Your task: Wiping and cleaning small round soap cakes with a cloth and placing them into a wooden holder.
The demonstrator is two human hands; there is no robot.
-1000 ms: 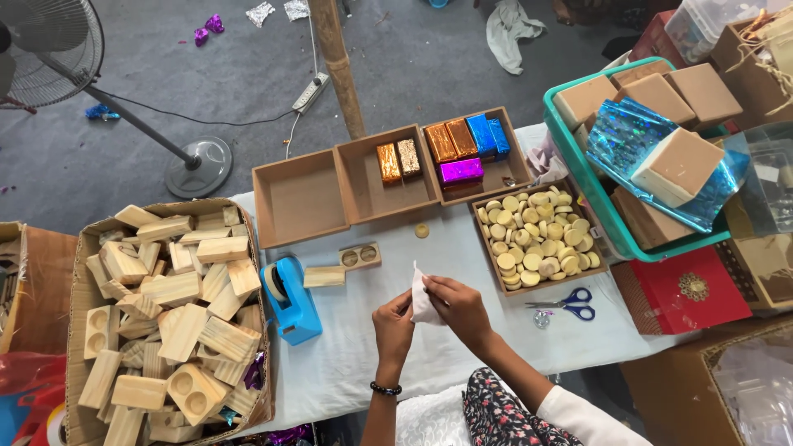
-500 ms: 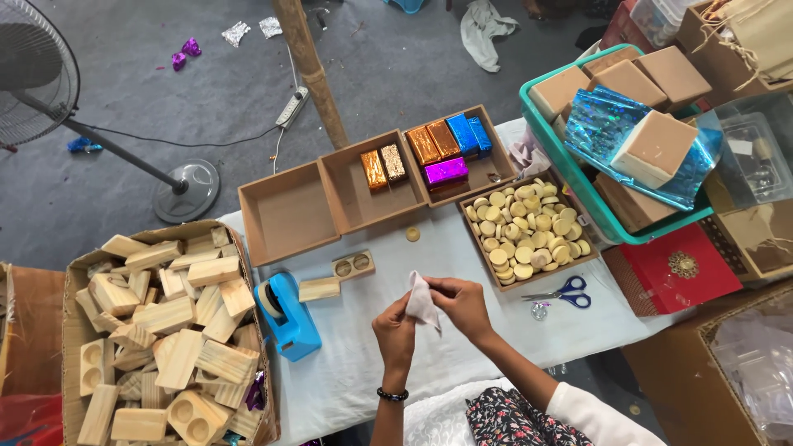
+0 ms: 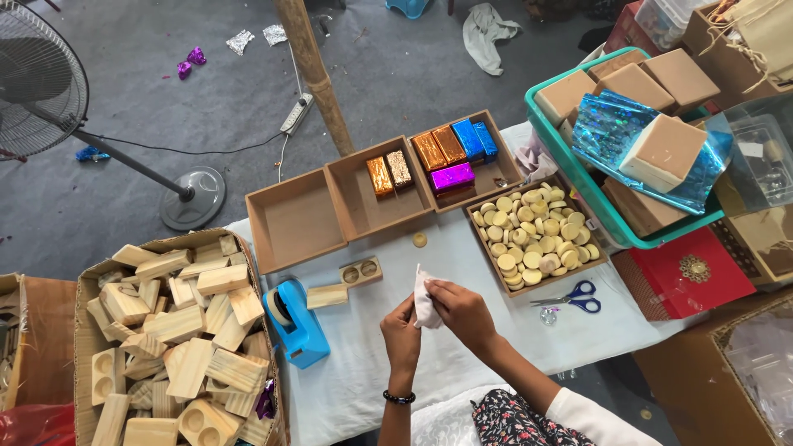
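White-covered table [image 3: 462, 264] on a grey floor, standing fan [image 3: 37, 83] at left. Both hands work over the table's near edge: left hand [image 3: 401, 334] and right hand [image 3: 462, 310] are pinched together on a small white wrapped piece [image 3: 425, 304] held between them. Blue tape dispenser [image 3: 296, 324] just left, tray of pale round discs [image 3: 533, 239] upper right, scissors [image 3: 570, 297] right.
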